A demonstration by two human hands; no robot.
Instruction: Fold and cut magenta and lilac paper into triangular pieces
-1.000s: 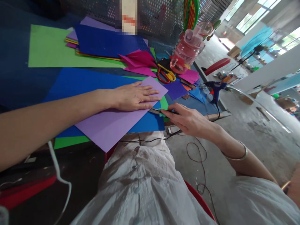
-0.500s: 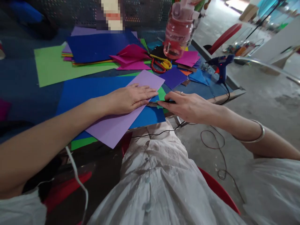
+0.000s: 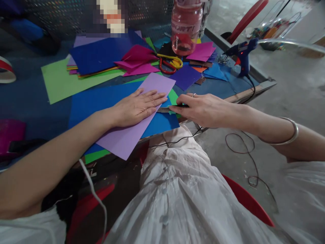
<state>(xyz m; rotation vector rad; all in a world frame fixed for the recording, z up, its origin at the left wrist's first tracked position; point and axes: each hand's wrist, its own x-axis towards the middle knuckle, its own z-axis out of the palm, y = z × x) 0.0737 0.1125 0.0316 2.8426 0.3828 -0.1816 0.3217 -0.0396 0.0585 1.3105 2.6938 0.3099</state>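
My left hand (image 3: pixel 139 106) lies flat with its fingers stretched out, pressing on a lilac paper sheet (image 3: pixel 129 140). That sheet lies slantwise over a larger blue sheet (image 3: pixel 162 126), and a green sheet (image 3: pixel 98 156) shows beneath the blue one. In my right hand (image 3: pixel 203 109), the fingers close round a utility knife (image 3: pixel 164 110) with a dark handle and a bit of teal near the blade. Its blade touches or nearly touches the lilac sheet's right edge, just beside my left thumb. Most of the handle is hidden by my fingers.
Stacked coloured paper (image 3: pixel 96 54), scissors (image 3: pixel 169 66) with red and yellow handles and a pink water bottle (image 3: pixel 186 32) stand behind the sheets. A blue glue gun (image 3: pixel 243 57) with a cord sits at the table's right edge. A magenta object (image 3: pixel 11 137) lies left.
The camera view has shifted slightly, so more of the table's left side shows. Both hands, the lilac sheet and the knife keep nearly the same places relative to each other.
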